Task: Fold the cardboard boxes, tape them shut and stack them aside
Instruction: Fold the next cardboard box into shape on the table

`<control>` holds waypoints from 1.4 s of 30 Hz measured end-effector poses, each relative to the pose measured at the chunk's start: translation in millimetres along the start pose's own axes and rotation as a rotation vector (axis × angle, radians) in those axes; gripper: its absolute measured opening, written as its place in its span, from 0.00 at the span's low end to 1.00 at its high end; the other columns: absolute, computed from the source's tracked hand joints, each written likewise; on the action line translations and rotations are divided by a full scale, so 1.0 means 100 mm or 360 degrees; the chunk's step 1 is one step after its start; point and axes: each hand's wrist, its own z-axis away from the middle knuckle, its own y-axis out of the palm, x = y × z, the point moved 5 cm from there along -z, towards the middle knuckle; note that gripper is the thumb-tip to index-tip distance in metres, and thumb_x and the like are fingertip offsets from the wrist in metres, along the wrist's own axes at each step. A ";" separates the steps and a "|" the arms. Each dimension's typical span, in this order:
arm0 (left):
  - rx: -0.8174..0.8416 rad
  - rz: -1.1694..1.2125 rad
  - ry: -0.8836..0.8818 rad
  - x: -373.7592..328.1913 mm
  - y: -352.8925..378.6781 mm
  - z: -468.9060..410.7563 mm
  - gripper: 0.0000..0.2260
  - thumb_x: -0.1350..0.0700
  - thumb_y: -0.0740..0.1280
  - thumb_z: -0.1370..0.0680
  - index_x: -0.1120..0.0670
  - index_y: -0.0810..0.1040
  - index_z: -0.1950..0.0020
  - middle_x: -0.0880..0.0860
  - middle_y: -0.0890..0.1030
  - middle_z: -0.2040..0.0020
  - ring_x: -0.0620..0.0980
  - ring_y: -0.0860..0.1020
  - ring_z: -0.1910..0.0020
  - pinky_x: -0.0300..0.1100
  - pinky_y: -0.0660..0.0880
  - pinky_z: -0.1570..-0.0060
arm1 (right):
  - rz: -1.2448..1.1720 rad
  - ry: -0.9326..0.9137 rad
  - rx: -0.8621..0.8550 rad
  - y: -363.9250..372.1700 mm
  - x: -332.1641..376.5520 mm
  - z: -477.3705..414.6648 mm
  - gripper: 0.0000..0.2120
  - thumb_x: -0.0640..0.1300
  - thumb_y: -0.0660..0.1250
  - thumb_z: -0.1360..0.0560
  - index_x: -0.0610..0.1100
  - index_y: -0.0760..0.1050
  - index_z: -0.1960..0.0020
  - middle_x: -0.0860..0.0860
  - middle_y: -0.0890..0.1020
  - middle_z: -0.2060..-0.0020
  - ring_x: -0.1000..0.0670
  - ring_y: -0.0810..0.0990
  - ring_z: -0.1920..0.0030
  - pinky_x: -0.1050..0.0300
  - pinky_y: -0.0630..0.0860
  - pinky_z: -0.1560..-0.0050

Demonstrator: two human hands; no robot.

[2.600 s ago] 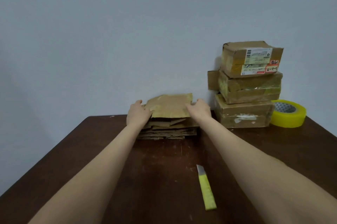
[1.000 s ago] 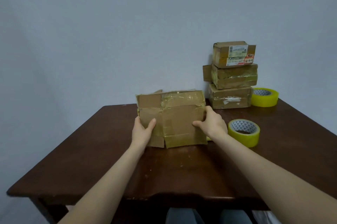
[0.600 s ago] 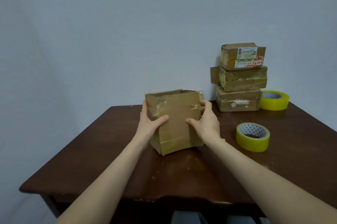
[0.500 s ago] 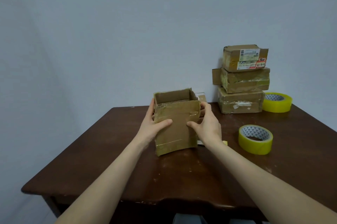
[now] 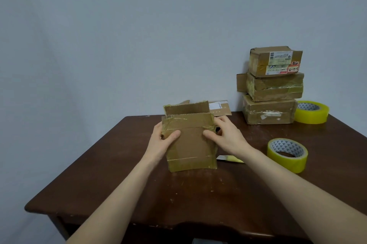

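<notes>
While hands [image 5: 161, 143] [image 5: 228, 137] grip box [image 5: 190, 148], knife [image 5: 231, 158] half-hidden behind

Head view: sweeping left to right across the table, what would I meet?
In order: left hand → box held in both hands → right hand → stack of taped boxes → far tape roll.

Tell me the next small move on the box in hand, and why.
Probably fold the near top flap inward: the box stands squared on the table, gripped at its sides by left hand and right hand, with its top flaps upright, not yet closed.
</notes>
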 end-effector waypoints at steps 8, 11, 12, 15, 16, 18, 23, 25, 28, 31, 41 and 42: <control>-0.0160 0.0155 0.0081 -0.20 -0.04 -0.09 0.18 0.53 0.69 0.23 0.51 0.71 0.34 0.48 0.75 0.39 0.44 0.75 0.41 0.33 0.74 0.49 | -0.0450 0.0025 -0.0153 -0.11 0.08 -0.10 0.23 0.53 0.67 0.24 0.46 0.69 0.32 0.54 0.74 0.36 0.53 0.76 0.43 0.55 0.74 0.43; -0.0123 0.0090 0.0114 -0.25 -0.08 -0.14 0.30 0.54 0.69 0.24 0.43 0.60 0.26 0.51 0.70 0.37 0.44 0.73 0.39 0.35 0.70 0.43 | -0.0471 0.0086 -0.0109 -0.14 0.09 -0.17 0.39 0.52 0.71 0.28 0.49 0.55 0.23 0.55 0.68 0.31 0.54 0.77 0.46 0.51 0.74 0.40; -0.0074 -0.0035 0.0117 -0.27 -0.09 -0.15 0.31 0.53 0.69 0.24 0.42 0.58 0.25 0.50 0.69 0.37 0.44 0.71 0.38 0.37 0.69 0.41 | -0.0426 0.0064 -0.0073 -0.14 0.11 -0.20 0.41 0.51 0.71 0.28 0.51 0.52 0.23 0.56 0.64 0.29 0.53 0.76 0.43 0.50 0.72 0.38; 0.0069 -0.0394 0.0157 -0.32 -0.10 -0.19 0.17 0.51 0.65 0.21 0.43 0.72 0.32 0.48 0.69 0.37 0.41 0.69 0.39 0.41 0.66 0.34 | -0.0192 -0.0042 0.0069 -0.08 0.19 -0.27 0.31 0.49 0.64 0.25 0.56 0.58 0.24 0.57 0.56 0.24 0.52 0.61 0.27 0.49 0.62 0.29; 0.0091 -0.0455 0.0163 -0.33 -0.10 -0.19 0.13 0.50 0.64 0.21 0.44 0.76 0.36 0.48 0.69 0.38 0.40 0.69 0.39 0.42 0.65 0.32 | -0.0119 -0.0060 0.0112 -0.04 0.19 -0.29 0.26 0.49 0.62 0.23 0.56 0.62 0.26 0.57 0.56 0.24 0.53 0.58 0.26 0.50 0.59 0.28; 0.0125 -0.0519 0.0145 -0.29 -0.10 -0.20 0.12 0.50 0.61 0.20 0.47 0.78 0.38 0.48 0.68 0.37 0.39 0.67 0.39 0.41 0.63 0.32 | -0.0013 -0.0067 0.0180 0.01 0.18 -0.32 0.21 0.51 0.58 0.21 0.55 0.67 0.28 0.56 0.58 0.24 0.53 0.56 0.25 0.50 0.57 0.27; 0.0203 -0.0631 0.0192 -0.26 -0.08 -0.19 0.16 0.49 0.59 0.19 0.48 0.75 0.33 0.48 0.64 0.27 0.44 0.60 0.27 0.39 0.59 0.34 | -0.0048 0.0000 0.0314 0.02 0.15 -0.29 0.32 0.63 0.69 0.29 0.57 0.67 0.28 0.55 0.51 0.23 0.50 0.53 0.24 0.48 0.57 0.26; 0.0201 -0.0629 0.0169 -0.24 -0.08 -0.19 0.17 0.48 0.64 0.21 0.46 0.74 0.32 0.48 0.63 0.26 0.45 0.60 0.27 0.42 0.60 0.31 | -0.0026 0.0004 0.0315 0.02 0.16 -0.28 0.33 0.61 0.71 0.31 0.56 0.67 0.28 0.52 0.52 0.23 0.48 0.54 0.24 0.49 0.57 0.27; 0.0209 -0.0626 0.0100 -0.23 -0.11 -0.20 0.22 0.44 0.71 0.27 0.43 0.75 0.34 0.45 0.65 0.28 0.45 0.63 0.29 0.45 0.63 0.31 | -0.0084 0.0033 0.0265 0.00 0.17 -0.27 0.31 0.60 0.73 0.31 0.55 0.71 0.30 0.50 0.58 0.26 0.47 0.58 0.26 0.49 0.59 0.28; 0.0269 -0.0622 0.0123 -0.27 -0.14 -0.17 0.20 0.46 0.71 0.27 0.42 0.76 0.35 0.45 0.67 0.30 0.44 0.66 0.31 0.43 0.65 0.33 | -0.0090 0.0040 0.0244 -0.02 0.17 -0.22 0.30 0.61 0.74 0.33 0.55 0.74 0.33 0.51 0.62 0.31 0.48 0.62 0.28 0.48 0.62 0.29; 0.0300 -0.0865 0.0184 -0.32 -0.14 -0.12 0.20 0.45 0.63 0.23 0.45 0.71 0.31 0.44 0.58 0.23 0.44 0.57 0.25 0.43 0.57 0.28 | 0.0417 -0.0154 0.0199 0.03 0.34 -0.10 0.31 0.64 0.59 0.24 0.50 0.65 0.26 0.53 0.51 0.22 0.50 0.49 0.23 0.49 0.55 0.25; 0.0270 -0.1119 0.0267 -0.38 -0.11 -0.11 0.24 0.42 0.58 0.24 0.47 0.71 0.30 0.45 0.59 0.23 0.44 0.56 0.24 0.43 0.54 0.27 | 0.0552 -0.0200 0.0197 0.03 0.37 -0.10 0.31 0.64 0.58 0.23 0.49 0.64 0.26 0.52 0.53 0.22 0.50 0.47 0.22 0.50 0.51 0.24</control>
